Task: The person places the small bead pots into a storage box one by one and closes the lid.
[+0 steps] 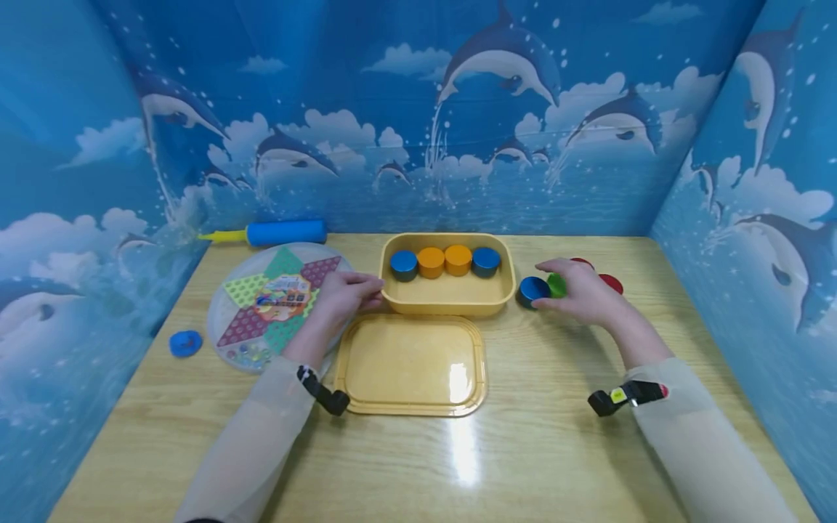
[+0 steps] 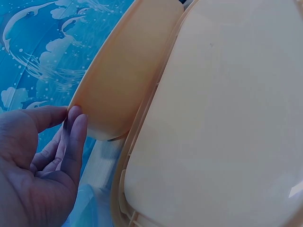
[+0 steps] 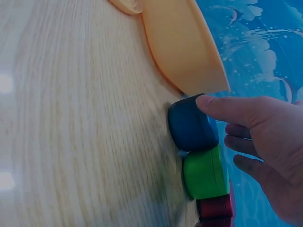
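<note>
In the head view my left hand (image 1: 353, 294) pinches the left rim of a yellow box (image 1: 447, 305), thumb and fingertips meeting at its edge in the left wrist view. Inside stand two blue and two orange small round tubs (image 1: 431, 263) in a row. To the right of the box my right hand (image 1: 578, 290) spreads around a blue round tub (image 3: 191, 124). Its thumb touches the tub's top edge; the other fingers extend behind, apart from the tub in the right wrist view. A green tub (image 3: 206, 174) and red tubs (image 3: 214, 207) line up beside it, partly hidden by this hand in the head view.
A yellow lid (image 1: 412, 363) lies in front of the box. On the left are a round star-patterned game board (image 1: 242, 330), a blue pump with a yellow nozzle (image 1: 286, 232) and a small blue object (image 1: 186, 343). Dolphin-printed curtains (image 1: 366, 109) border the table.
</note>
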`<state>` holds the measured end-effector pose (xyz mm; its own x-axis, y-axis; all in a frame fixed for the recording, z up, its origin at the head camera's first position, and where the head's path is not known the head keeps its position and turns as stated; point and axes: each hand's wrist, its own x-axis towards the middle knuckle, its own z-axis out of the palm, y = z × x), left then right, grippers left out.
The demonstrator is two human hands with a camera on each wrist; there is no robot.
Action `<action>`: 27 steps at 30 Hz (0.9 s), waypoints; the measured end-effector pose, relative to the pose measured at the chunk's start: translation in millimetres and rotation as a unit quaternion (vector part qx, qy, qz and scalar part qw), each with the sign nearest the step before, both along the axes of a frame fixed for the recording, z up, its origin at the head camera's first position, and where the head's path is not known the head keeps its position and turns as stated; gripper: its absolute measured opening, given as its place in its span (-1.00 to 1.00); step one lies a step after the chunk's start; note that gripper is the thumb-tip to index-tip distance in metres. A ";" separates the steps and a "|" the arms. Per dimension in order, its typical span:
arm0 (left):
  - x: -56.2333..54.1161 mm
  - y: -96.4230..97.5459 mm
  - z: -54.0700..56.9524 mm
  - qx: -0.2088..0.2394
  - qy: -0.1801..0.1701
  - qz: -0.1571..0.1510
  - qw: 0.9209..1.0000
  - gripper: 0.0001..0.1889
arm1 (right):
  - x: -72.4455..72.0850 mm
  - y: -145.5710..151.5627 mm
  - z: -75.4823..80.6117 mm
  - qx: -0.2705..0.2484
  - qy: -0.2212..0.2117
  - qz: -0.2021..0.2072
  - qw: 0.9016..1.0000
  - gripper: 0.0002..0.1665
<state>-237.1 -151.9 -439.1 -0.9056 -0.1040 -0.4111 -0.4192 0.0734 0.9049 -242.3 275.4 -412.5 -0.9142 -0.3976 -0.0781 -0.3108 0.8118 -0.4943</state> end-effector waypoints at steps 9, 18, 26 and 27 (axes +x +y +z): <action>-0.8 1.1 -1.2 0.007 -0.007 0.000 1.000 -0.74 | -13.1 -6.3 -2.7 0.047 -0.017 0.052 0.997 -0.22; -1.8 1.9 0.1 0.009 -0.010 0.004 1.000 -0.73 | -10.5 -1.6 5.7 0.015 0.002 0.046 0.999 -0.23; -3.0 -0.9 1.0 0.004 -0.017 0.005 1.000 -0.72 | -2.8 -9.3 25.0 -0.057 0.018 0.055 0.997 -0.26; -3.0 -1.3 1.1 0.006 -0.017 0.004 1.000 -0.72 | -1.6 -11.8 27.8 -0.065 0.022 0.059 0.996 -0.27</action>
<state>-240.1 -153.2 -438.1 -0.8906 -0.1066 -0.4421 -0.4494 0.0586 0.8914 -243.9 263.6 -384.7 -0.8625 -0.5057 0.0208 -0.4237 0.6990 -0.5761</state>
